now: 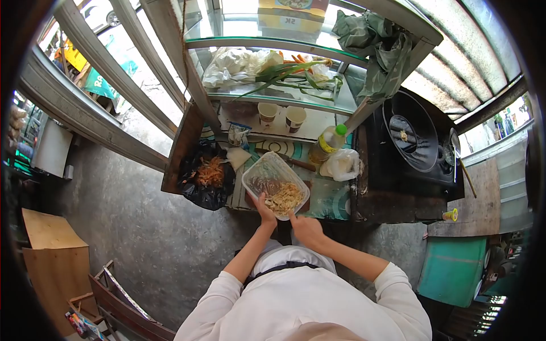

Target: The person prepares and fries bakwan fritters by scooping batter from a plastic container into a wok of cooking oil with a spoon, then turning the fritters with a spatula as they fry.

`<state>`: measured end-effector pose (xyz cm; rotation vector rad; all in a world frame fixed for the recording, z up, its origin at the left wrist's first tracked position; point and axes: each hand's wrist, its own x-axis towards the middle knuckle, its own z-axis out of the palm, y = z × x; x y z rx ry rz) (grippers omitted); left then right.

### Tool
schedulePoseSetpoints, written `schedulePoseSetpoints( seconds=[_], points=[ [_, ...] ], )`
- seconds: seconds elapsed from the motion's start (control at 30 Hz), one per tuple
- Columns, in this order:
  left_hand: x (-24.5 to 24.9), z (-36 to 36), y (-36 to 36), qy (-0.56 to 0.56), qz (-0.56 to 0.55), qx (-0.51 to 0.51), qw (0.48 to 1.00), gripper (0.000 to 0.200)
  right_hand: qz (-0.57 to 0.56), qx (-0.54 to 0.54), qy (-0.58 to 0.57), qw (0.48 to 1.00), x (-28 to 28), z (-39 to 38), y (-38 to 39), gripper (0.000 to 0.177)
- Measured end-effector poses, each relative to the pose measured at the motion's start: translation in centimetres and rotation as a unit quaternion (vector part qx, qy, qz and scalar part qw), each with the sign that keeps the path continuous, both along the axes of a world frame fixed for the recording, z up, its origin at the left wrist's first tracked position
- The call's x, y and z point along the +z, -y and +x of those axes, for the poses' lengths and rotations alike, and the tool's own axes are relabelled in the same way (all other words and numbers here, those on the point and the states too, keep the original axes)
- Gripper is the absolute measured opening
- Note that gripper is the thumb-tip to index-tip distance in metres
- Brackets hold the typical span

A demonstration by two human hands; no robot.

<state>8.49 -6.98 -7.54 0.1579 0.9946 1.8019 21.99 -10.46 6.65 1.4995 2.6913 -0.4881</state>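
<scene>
A clear plastic container is tilted toward me at the counter's front edge, with a pale yellowish shredded mixture heaped at its near end. My left hand grips its near left side, thumb over the rim. At the near right corner is my right hand, its fingers curled closed; whether they hold the rim or a utensil's handle is hidden. A black plastic bag with orange-brown shreds lies open to the left. Behind the container rests a knife, partly covered.
A bottle with a green cap and a white plastic bag stand right of the container. Two paper cups are behind. Farther right, a black wok sits on the stove. Above, a glass shelf holds spring onions.
</scene>
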Motion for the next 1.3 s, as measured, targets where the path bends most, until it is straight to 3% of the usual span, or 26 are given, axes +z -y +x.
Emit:
schedulePoseSetpoints(
  seconds=[0.13,0.37,0.53,0.63,0.73,0.83,0.93,1.13,1.23,1.3],
  points=[
    [2.8,-1.1,0.8,0.029,-0.016,-0.04,0.999,0.039,0.072,-0.014,-0.061,0.995,2.8,1.1,-1.3,0.044],
    [6.0,-2.5,0.1,0.13,0.001,-0.077,0.989,0.032,0.135,0.07,-0.097,0.984,3.5,2.2,-2.2,0.043],
    [6.0,-2.4,-0.2,0.046,-0.016,-0.024,0.999,0.031,0.166,0.044,-0.131,0.976,5.3,2.9,-2.8,0.048],
    [6.8,-2.5,-0.7,0.076,-0.012,-0.003,0.997,0.031,0.151,0.075,-0.115,0.979,4.0,2.9,-1.2,0.048],
    [5.8,-3.1,-0.8,0.099,-0.029,0.001,0.995,0.035,0.128,0.041,-0.159,0.978,4.0,3.5,-1.2,0.045],
    [5.1,-2.9,-0.7,0.067,-0.017,0.0,0.998,0.039,0.071,-0.055,-0.211,0.973,6.2,3.6,-1.7,0.035],
    [5.6,-2.7,-0.6,0.048,0.009,0.003,0.999,0.04,-0.053,-0.14,-0.268,0.952,6.7,3.8,-2.3,0.024],
    [6.1,-2.3,-0.9,0.047,0.037,-0.008,0.998,0.038,-0.055,-0.116,-0.147,0.981,6.2,3.4,-3.2,0.019],
    [7.1,-2.2,-0.8,0.044,0.035,-0.003,0.998,0.037,0.014,-0.101,-0.237,0.966,7.9,3.6,-3.0,0.026],
    [7.8,-2.0,-0.6,0.042,0.04,-0.002,0.998,0.037,0.041,-0.09,-0.152,0.983,8.0,3.5,-3.1,0.034]
  ],
)
